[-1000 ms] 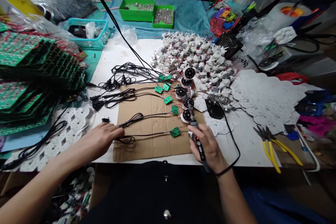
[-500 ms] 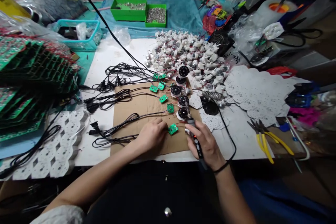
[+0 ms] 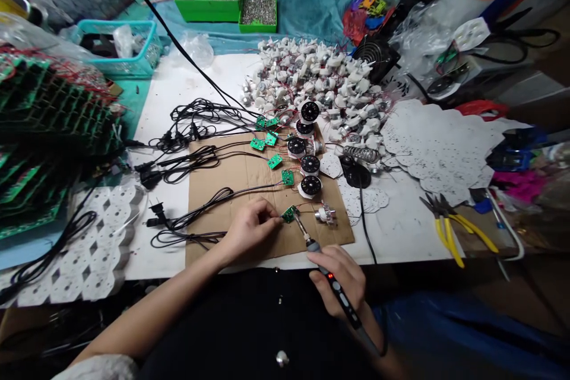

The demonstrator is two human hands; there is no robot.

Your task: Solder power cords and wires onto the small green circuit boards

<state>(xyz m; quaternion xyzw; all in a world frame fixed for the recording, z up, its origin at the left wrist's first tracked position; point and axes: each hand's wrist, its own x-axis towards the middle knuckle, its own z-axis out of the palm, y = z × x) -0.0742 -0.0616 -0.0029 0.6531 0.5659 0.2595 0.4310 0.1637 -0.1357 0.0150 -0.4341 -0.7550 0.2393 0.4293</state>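
My left hand pinches the left edge of a small green circuit board; its fingertips partly cover that edge. My right hand grips a soldering iron with a lit red display. The iron's metal tip touches or nearly touches the board's right side. From the board, thin red wire runs toward a small white-and-silver motor part on the cardboard sheet. A black power cord passes toward the board beneath my left hand.
Beyond lie more boards with cords and round black-faced units. White motor parts are heaped behind. To the right are the iron stand and yellow-handled pliers. Stacked green boards stand left; green trays sit at the back.
The soldering iron has swung from beside the round black-faced units down and left to the circuit board. My right hand has moved nearer my body, uncovering the motor part. My left hand stays by the board.
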